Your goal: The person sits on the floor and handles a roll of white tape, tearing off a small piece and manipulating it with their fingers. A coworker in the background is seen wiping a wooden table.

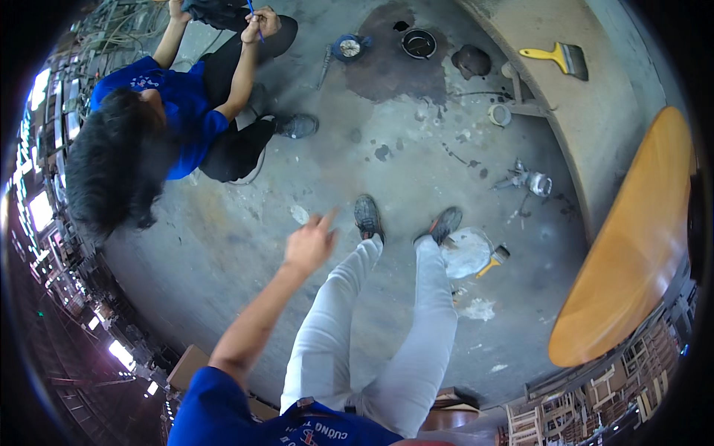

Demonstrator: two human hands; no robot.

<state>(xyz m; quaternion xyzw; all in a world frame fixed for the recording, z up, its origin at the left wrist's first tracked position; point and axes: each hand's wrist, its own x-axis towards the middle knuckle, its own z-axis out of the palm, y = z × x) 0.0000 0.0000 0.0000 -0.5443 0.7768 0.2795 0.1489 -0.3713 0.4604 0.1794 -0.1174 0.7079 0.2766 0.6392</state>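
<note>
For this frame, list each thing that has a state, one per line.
Left hand: raised over the floor, empty, fingers loosely extended.
Right hand: out of view.
Yellow-handled flat brush: lying on the curved pale panel.
Round black tin: open, upright on the floor.
Orange-brown rounded wooden board: lying flat.

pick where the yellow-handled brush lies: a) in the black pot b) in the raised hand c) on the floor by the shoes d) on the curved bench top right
d, the brush lies flat on the curved bench at top right, apart from the raised left hand, which is empty with its fingers spread.
</note>
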